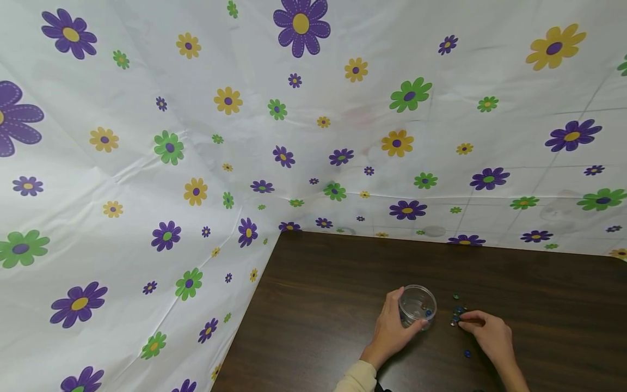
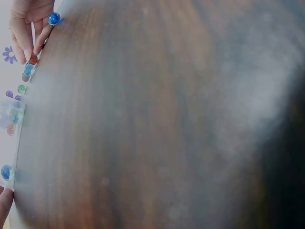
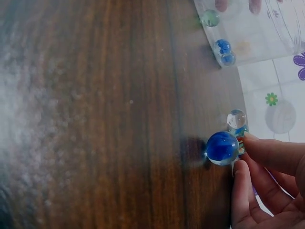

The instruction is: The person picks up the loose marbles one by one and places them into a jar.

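Note:
My left hand [image 1: 392, 329] grips a clear round plastic jar [image 1: 417, 288] by its side, thumb in front. Several glass marbles, among them blue ones [image 3: 223, 46] and a green one [image 3: 210, 18], lie at the jar's bottom. Right of the jar, my right hand [image 1: 490, 335] reaches down to a small cluster of marbles [image 1: 456, 314]. In the right wrist view, its thumb and fingertips pinch a red and green marble [image 3: 241, 144], partly hidden by the fingers. A blue marble [image 1: 467, 354] lies alone nearer to me, and a green one [image 1: 456, 296] lies just beyond the cluster.
The dark wooden table [image 1: 333, 305] reaches back to a white sheet [image 1: 343, 125] printed with purple, yellow and green flowers. That sheet also hangs along the table's left side.

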The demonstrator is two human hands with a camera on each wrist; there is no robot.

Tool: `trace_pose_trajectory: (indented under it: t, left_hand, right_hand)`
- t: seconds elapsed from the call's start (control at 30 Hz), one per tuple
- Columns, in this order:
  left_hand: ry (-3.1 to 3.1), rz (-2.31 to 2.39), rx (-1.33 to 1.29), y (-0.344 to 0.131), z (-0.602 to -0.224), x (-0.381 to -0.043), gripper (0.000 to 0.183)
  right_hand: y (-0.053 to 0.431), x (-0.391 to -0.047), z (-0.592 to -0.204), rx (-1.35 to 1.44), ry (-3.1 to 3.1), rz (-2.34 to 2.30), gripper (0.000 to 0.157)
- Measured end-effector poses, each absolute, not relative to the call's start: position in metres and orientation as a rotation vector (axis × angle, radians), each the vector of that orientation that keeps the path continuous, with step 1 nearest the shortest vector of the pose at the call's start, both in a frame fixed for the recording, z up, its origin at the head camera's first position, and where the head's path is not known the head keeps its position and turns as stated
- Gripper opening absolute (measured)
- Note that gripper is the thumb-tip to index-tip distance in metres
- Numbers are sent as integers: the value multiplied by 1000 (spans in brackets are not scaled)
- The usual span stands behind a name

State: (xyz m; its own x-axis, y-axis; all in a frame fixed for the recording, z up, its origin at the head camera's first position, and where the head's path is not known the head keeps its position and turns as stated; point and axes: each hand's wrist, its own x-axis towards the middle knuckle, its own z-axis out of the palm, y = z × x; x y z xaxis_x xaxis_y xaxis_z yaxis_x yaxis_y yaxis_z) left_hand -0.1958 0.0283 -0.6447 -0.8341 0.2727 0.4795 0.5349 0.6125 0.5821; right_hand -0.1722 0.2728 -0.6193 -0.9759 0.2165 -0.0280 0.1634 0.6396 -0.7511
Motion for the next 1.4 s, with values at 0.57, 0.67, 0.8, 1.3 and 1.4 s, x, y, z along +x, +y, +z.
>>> trace_pose_trajectory:
  t: [0.57,0.67,0.8,1.3,1.4]
  left_hand:
    - [-2475,-1065,-669,28,-645,-196,82]
    - [-2470,-1065,-670,28,-645,-196,82]
    - [-2464,-1059,-674,28,-645,-196,81]
    - [-2488,-1065,-658,28,-644,-196,81]
    - [-2503,-1068,-653,28,-643,-195,80]
  right_hand:
    - [272,-173,-617,-265,-2818,1308,14]
    - [272,-172,-618,-262,-2805,1278,13]
    - [271,-170,-619,-297,-2766,1241,12]
    - [275,-170,-614,-493,-2683,1238,16]
    - [275,-170,-615,-501,-2673,1238,16]
